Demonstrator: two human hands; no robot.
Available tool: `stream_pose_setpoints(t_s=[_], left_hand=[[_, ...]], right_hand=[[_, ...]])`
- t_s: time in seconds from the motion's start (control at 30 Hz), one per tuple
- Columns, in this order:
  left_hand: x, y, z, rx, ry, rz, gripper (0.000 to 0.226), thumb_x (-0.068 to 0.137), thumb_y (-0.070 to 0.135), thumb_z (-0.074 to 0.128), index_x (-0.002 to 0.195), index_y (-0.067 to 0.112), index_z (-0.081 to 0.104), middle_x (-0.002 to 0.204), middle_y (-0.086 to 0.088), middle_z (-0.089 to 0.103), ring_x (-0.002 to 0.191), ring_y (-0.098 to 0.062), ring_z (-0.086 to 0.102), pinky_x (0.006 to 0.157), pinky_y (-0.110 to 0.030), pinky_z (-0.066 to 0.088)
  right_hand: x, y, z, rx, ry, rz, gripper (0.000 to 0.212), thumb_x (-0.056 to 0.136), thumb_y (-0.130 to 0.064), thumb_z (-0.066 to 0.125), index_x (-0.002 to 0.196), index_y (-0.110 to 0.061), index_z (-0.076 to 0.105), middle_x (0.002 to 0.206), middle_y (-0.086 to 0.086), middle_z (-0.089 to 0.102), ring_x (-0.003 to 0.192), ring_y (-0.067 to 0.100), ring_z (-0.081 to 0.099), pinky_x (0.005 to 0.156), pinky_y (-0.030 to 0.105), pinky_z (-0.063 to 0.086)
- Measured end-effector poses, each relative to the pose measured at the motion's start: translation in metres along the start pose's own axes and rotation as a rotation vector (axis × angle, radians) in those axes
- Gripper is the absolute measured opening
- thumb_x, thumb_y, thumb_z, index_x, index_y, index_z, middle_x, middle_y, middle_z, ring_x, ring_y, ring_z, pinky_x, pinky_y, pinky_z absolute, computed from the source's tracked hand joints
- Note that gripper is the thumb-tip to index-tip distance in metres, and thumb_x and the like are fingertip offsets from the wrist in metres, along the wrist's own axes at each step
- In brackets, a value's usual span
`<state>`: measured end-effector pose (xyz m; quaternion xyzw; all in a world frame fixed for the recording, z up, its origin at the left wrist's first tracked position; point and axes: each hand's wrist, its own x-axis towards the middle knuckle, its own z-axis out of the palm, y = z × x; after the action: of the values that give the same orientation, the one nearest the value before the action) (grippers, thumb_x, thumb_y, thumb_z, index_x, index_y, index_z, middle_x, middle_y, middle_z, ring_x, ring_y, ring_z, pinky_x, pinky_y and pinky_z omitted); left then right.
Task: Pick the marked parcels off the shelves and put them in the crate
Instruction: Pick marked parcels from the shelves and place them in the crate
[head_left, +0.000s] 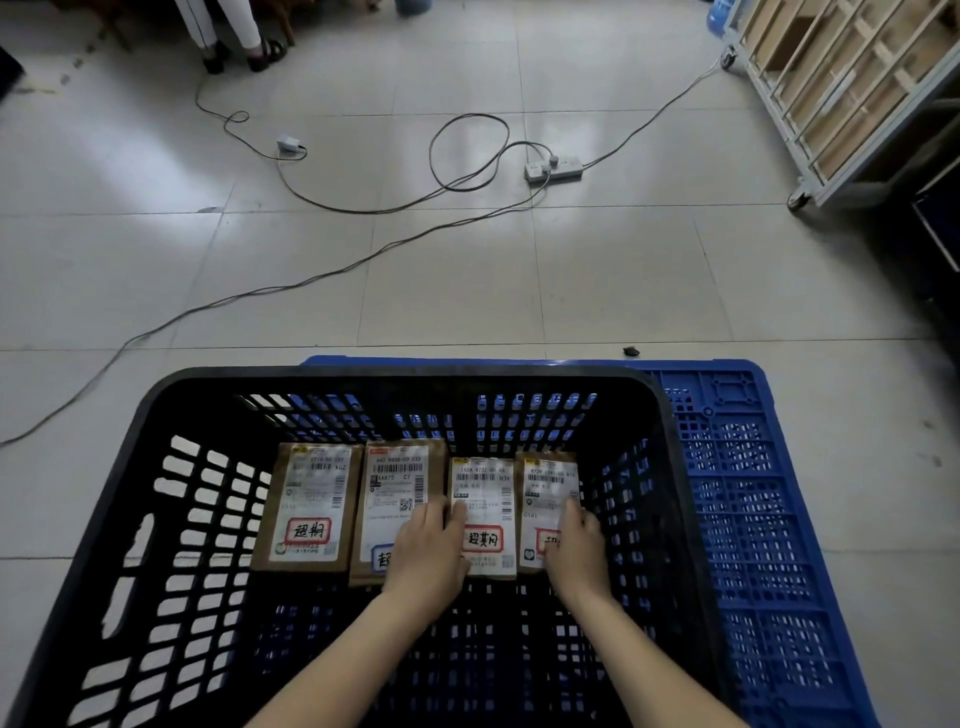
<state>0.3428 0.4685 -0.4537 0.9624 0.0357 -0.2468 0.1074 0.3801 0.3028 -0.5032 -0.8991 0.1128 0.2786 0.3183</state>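
pale tiles (467, 291) surround the crate (363, 372), where left hand (426, 556) and right hand (576, 556) lay straight, released fingers (458, 512) atop the parcels (311, 499).

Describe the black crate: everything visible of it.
The black crate looks like plastic: latticed walls and floor, solid rounded rim, open top. It stands upright on a blue pallet. Four labelled brown parcels lie flat in a row on its floor; the left hand and right hand reach inside and rest on them.

Tiled floor (467, 270) bears: blue pallet (753, 519) near; power strip (553, 170), white adapter (289, 142), trailing cables (311, 283); castored rack (841, 93) far right.
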Motion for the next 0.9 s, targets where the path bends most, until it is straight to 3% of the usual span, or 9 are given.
stream_pose_setpoints(t_s=[0.1, 0.17, 0.3, 0.53, 0.83, 0.9], left_hand=[[0.002, 0.004, -0.002, 0.008, -0.023, 0.036, 0.070, 0.093, 0.031, 0.052, 0.149, 0.014, 0.015, 0.156, -0.007, 0.012, 0.144, -0.025, 0.012, 0.117, -0.035, 0.016], [0.003, 0.009, -0.002, 0.038, -0.058, 0.085, 0.079, 0.091, 0.033, 0.056, 0.151, 0.013, 0.007, 0.159, -0.007, 0.003, 0.146, -0.025, 0.004, 0.119, -0.035, 0.008], [0.008, 0.013, -0.001, 0.085, -0.102, 0.115, 0.090, 0.087, 0.028, 0.063, 0.151, 0.011, 0.001, 0.159, -0.009, -0.003, 0.147, -0.027, 0.000, 0.119, -0.034, 0.005], [0.025, 0.012, -0.012, 0.061, -0.056, 0.099, 0.089, 0.086, 0.025, 0.065, 0.151, 0.013, 0.005, 0.157, -0.009, 0.006, 0.145, -0.026, 0.007, 0.118, -0.033, 0.015], [-0.002, -0.029, 0.002, 0.192, -0.106, -0.041, 0.094, 0.087, 0.037, 0.061, 0.151, 0.017, -0.005, 0.160, -0.011, -0.004, 0.147, -0.029, -0.003, 0.119, -0.041, 0.004], [-0.001, -0.033, 0.003, 0.206, -0.109, -0.031, 0.094, 0.087, 0.034, 0.061, 0.151, 0.017, -0.006, 0.160, -0.011, -0.005, 0.147, -0.029, -0.003, 0.119, -0.042, 0.006]], right_hand=[[0.000, -0.005, -0.002, -0.179, -0.001, -0.083, 0.052, 0.097, -0.017, 0.039, 0.147, -0.020, 0.023, 0.153, 0.008, 0.021, 0.138, 0.025, 0.024, 0.111, 0.036, 0.027], [0.001, -0.007, -0.002, -0.338, -0.044, -0.163, 0.056, 0.096, -0.017, 0.040, 0.148, -0.018, 0.019, 0.156, 0.010, 0.009, 0.144, 0.028, 0.010, 0.116, 0.038, 0.017], [-0.002, -0.005, 0.001, -0.435, -0.073, -0.211, 0.067, 0.093, -0.009, 0.049, 0.149, -0.023, 0.014, 0.158, 0.008, -0.003, 0.145, 0.029, -0.002, 0.116, 0.038, 0.022], [0.003, -0.010, -0.007, -0.447, -0.084, -0.235, 0.069, 0.091, -0.004, 0.050, 0.148, -0.024, 0.016, 0.158, 0.008, -0.002, 0.146, 0.028, -0.001, 0.116, 0.035, 0.019], [-0.015, -0.016, -0.003, -0.268, 0.015, -0.120, 0.066, 0.093, -0.017, 0.050, 0.148, -0.025, 0.015, 0.158, 0.004, 0.007, 0.144, 0.022, 0.014, 0.114, 0.034, 0.023], [-0.017, -0.014, -0.003, -0.316, 0.018, -0.111, 0.068, 0.093, -0.016, 0.051, 0.149, -0.027, 0.012, 0.158, 0.004, 0.002, 0.145, 0.023, 0.009, 0.115, 0.034, 0.022]])
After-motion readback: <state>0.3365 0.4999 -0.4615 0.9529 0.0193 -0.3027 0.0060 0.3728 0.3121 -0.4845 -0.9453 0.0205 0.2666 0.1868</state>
